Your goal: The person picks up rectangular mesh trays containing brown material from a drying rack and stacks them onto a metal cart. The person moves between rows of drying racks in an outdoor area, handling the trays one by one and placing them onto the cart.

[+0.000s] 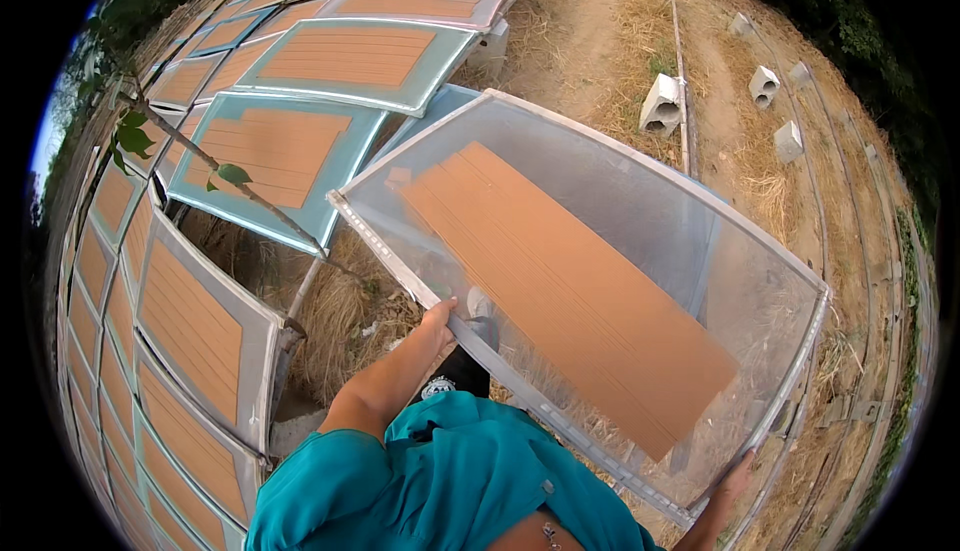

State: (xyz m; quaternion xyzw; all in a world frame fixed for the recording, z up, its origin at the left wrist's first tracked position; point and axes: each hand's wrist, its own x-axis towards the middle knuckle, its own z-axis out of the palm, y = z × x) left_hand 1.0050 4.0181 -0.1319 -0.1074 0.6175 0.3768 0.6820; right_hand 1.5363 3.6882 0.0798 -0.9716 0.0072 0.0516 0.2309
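A large framed mesh screen (620, 181) is tilted in front of my body, held off the ground in both hands. My left hand (438, 323) is closed round its near long edge, left of the middle. At the near right corner my right hand (735, 481) grips the frame; its fingers are partly hidden. Flat orange-brown strips (570, 301) lie side by side on the mesh as one long block, with a small loose piece (399, 177) by the upper left end. My shoe shows dimly through the mesh.
Similar screens (340, 56) with orange-brown strips stand in rows at left and far left. A thin leafy branch (235, 174) crosses there. A pole (303, 291) sticks out near my left arm. Concrete blocks (663, 104) and rails (684, 71) line the dry grass at right.
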